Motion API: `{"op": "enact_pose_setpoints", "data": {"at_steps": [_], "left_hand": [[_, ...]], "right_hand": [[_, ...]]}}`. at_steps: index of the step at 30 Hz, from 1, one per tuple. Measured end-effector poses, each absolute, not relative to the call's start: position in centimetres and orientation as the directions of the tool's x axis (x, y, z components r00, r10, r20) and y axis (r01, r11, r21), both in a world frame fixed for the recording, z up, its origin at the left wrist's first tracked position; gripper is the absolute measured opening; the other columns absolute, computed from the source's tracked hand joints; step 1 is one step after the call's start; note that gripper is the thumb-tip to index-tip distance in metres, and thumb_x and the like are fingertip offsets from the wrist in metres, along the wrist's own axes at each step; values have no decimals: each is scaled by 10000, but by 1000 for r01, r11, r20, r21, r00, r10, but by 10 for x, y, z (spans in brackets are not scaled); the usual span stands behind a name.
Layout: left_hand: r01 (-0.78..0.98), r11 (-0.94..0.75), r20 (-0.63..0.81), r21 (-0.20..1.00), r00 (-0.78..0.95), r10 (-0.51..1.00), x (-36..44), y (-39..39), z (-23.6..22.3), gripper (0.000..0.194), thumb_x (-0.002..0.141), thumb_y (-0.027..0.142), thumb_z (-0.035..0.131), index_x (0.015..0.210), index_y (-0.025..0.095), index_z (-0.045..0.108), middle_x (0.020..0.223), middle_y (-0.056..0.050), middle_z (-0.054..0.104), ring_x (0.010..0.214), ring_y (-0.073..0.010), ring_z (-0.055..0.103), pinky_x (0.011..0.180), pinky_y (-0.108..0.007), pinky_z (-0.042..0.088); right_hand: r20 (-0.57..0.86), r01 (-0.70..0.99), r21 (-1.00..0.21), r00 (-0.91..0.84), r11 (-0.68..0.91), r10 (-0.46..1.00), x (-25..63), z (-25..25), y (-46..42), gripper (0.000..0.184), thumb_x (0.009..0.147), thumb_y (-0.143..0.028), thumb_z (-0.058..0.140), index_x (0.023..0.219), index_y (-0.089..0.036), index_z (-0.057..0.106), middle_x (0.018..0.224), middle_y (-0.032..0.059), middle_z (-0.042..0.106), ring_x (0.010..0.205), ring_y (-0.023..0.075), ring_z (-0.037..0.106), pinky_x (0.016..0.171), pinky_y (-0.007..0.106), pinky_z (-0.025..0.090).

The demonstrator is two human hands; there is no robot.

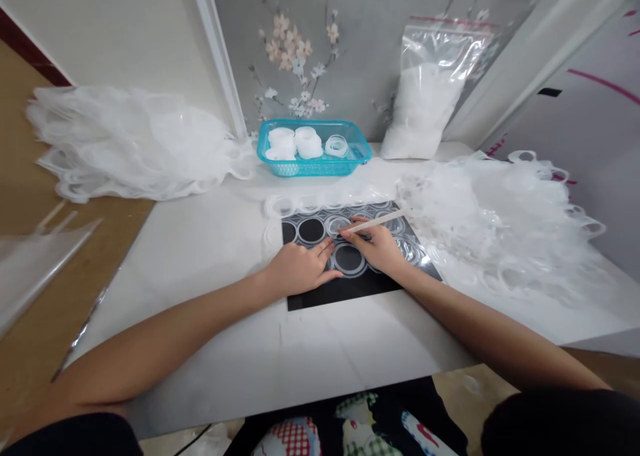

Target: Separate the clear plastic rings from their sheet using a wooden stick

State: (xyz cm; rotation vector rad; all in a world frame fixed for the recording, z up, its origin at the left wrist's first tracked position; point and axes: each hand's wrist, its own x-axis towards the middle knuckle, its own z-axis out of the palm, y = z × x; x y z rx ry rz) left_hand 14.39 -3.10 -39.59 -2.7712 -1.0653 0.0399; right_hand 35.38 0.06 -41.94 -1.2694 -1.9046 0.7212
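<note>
- While white tbl (320,343) spans the ctr, cloudy plastic piles (500,209) sit to L & R.
- Blk mat (327,295) mid-tbl, btwn the piles.
- Clear ring sheet (349,275) on mat, under both hands.
- Blue basket (310,170) just beyond sheet, nr wall (350,76).
- L hand (303,267) on sheet, fingers outstretched, gripping nothing.
- R hand (376,246) pinching pale stick (377,221), tip at sheet nr L fingertips (327,244).

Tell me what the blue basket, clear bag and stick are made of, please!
Blue basket: probably shiny plastic; it's see-through, with little holes. Clear bag: glossy plastic film, likely, creased and catching light. Stick in the right hand: pale, plain-looking, maybe wood or plastic.
</note>
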Motion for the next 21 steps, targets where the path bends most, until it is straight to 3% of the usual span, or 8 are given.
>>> {"op": "enact_pose_setpoints", "data": {"at_steps": [9,11,14,16,18,20,21], "left_hand": [[655,-737,35,-169,751,659,142,-32,-399,656,983,577,262,1335,102,545,1379,-161,505,758,-256,705,531,-341,493],[663,-734,36,-146,745,666,142,-32,-399,657,980,582,270,1347,105,534,1376,-161,509,780,-261,705,547,-342,498],[678,-729,30,-89,734,679,143,-31,-398,649,972,584,308,1362,108,515,1371,-161,518,818,-266,702,582,-344,508],[692,-721,21,-46,722,692,143,-31,-396,636,966,582,337,1356,115,520,1374,-150,520,869,-268,697,614,-342,513],[710,-704,8,-7,704,710,143,-31,-392,625,951,592,377,1341,130,535,1374,-132,526,956,-271,680,652,-334,516],[727,-687,-16,15,687,727,144,-29,-387,638,923,622,419,1322,143,554,1359,-122,545,1004,-275,665,669,-327,513],[732,-681,-30,16,681,732,145,-28,-384,645,910,638,430,1299,145,575,1333,-125,569,985,-277,670,661,-325,507]], "right_hand": [[280,581,-717,-268,386,922,355,-423,-1,251,899,-383,546,874,-241,750,961,33,750,1184,288,586,991,436,475],[333,656,-607,-302,448,893,352,-424,-7,244,921,-337,517,898,-246,742,991,28,745,1225,285,551,1027,451,433],[397,739,-323,-461,591,793,347,-419,-10,217,912,-220,514,964,-257,722,1038,24,734,1303,276,464,1130,486,265],[411,772,-201,-492,603,767,349,-410,4,226,875,-157,534,968,-255,715,990,37,739,1284,273,471,1143,500,203],[491,851,-229,-318,472,811,360,-399,27,226,865,-146,516,928,-232,716,917,60,736,1187,284,539,1102,522,249],[589,874,-403,21,271,808,378,-389,48,262,903,-196,451,896,-189,713,904,94,727,1045,293,605,1000,519,364],[602,848,-468,102,247,792,388,-386,53,289,919,-227,426,899,-179,710,922,102,724,1011,288,617,959,496,404]]}}
